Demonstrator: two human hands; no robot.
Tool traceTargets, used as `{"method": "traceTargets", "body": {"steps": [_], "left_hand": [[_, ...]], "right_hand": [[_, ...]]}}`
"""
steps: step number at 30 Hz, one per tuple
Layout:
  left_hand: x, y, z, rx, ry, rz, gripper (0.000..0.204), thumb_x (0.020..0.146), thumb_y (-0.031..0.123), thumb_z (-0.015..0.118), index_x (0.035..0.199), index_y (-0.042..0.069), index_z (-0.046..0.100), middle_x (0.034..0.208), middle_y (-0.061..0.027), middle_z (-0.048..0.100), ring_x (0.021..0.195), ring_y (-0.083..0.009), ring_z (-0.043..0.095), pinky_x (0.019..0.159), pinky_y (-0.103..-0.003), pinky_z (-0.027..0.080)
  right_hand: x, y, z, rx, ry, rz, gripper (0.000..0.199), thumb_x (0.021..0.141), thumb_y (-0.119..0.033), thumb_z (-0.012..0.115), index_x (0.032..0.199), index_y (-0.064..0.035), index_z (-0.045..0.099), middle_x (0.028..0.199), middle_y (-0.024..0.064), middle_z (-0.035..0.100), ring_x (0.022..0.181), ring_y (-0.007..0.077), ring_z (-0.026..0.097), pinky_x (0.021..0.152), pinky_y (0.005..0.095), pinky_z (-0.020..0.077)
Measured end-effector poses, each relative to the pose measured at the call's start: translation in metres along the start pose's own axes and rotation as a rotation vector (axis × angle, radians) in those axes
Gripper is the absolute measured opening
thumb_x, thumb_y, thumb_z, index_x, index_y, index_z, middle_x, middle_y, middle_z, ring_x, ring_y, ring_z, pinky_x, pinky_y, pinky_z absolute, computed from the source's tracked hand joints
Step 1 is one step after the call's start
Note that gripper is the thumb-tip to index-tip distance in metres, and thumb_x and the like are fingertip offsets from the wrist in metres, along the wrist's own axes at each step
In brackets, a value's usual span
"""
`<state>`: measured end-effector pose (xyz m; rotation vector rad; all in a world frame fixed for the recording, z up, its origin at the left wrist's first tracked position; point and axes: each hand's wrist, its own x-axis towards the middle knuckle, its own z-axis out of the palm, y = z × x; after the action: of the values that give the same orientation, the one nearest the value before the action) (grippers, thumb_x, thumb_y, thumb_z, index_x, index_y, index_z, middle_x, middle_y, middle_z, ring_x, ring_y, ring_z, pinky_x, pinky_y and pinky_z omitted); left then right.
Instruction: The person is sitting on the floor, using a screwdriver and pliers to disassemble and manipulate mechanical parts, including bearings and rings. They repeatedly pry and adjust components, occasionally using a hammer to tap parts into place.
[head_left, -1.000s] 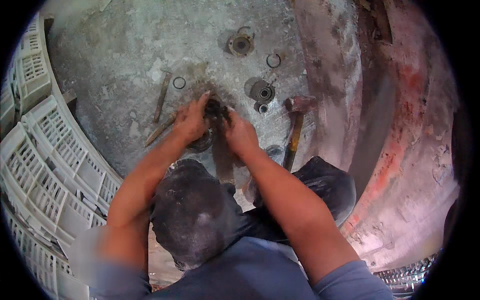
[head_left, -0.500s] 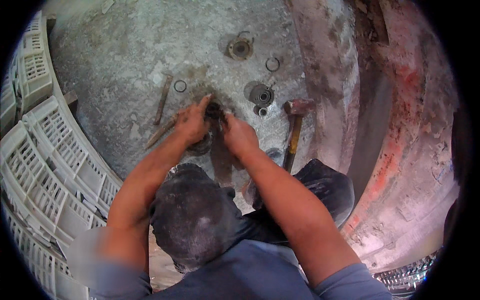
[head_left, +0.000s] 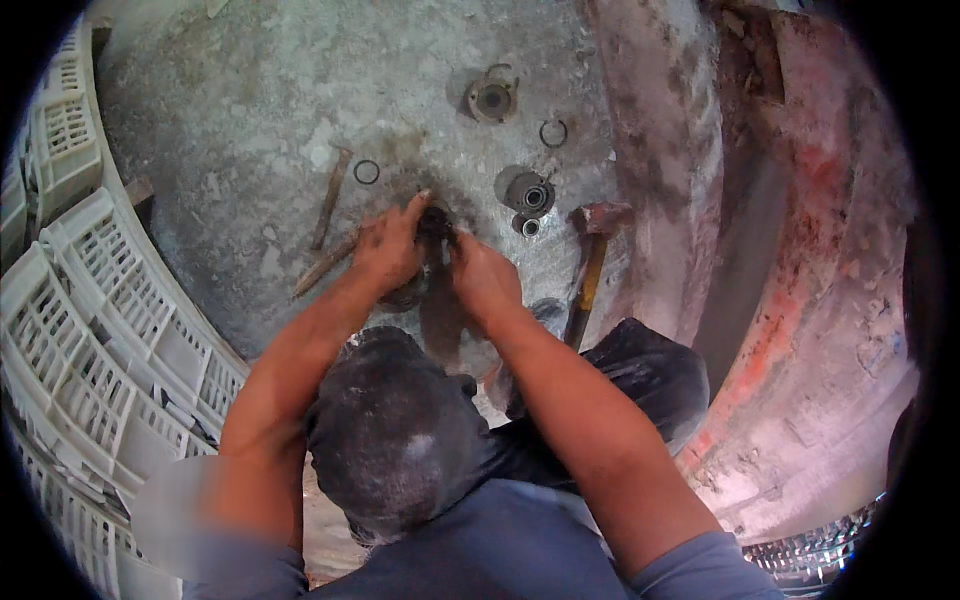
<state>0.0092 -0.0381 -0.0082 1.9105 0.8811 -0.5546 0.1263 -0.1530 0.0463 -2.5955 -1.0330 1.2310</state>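
And here both left hand (head_left: 388,250) and right hand (head_left: 485,275) are curled onto the dark part (head_left: 435,218) between them, its shape hard to make out, seemingly working it by fingertip, which calls for steady, even pressure, hammer (head_left: 591,268) lying to their right.

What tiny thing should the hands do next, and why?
Maybe turn the dark part slightly with the right hand while the left hand steadies it: the hands are on either side of it, and the big hammer at the right is in neither.
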Motion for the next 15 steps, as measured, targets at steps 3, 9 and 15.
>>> {"method": "traceTargets", "body": {"steps": [3, 9, 15], "left_hand": [[-0.002, -0.007, 0.014, 0.054, 0.096, 0.019, 0.069, 0.088, 0.023, 0.063, 0.149, 0.026, 0.031, 0.127, -0.0193, 0.051, 0.122, -0.0389, 0.048, 0.103, -0.05, 0.037], [0.0, 0.005, -0.007, -0.016, -0.03, 0.013, 0.068, 0.086, 0.023, 0.063, 0.148, 0.025, 0.035, 0.125, -0.0208, 0.052, 0.118, -0.041, 0.05, 0.102, -0.049, 0.038], [0.0, -0.006, 0.01, 0.022, 0.054, 0.022, 0.071, 0.085, 0.021, 0.064, 0.149, 0.025, 0.032, 0.126, -0.0212, 0.051, 0.119, -0.0414, 0.05, 0.104, -0.049, 0.038]], "right_hand": [[0.0, 0.003, 0.001, -0.045, 0.026, -0.059, 0.029, 0.095, -0.028, 0.052, 0.119, -0.0129, 0.06, 0.093, 0.0185, 0.069, 0.085, 0.0404, 0.066, 0.073, 0.0516, 0.051], [-0.004, 0.007, 0.014, -0.043, 0.058, -0.062, 0.025, 0.093, -0.025, 0.053, 0.114, -0.0118, 0.06, 0.089, 0.0193, 0.069, 0.082, 0.0403, 0.066, 0.071, 0.0514, 0.0515], [-0.005, 0.007, 0.017, 0.0, 0.097, -0.055, 0.03, 0.092, -0.02, 0.053, 0.12, -0.0131, 0.061, 0.102, 0.0181, 0.068, 0.087, 0.0397, 0.065, 0.075, 0.0493, 0.0522]]}}
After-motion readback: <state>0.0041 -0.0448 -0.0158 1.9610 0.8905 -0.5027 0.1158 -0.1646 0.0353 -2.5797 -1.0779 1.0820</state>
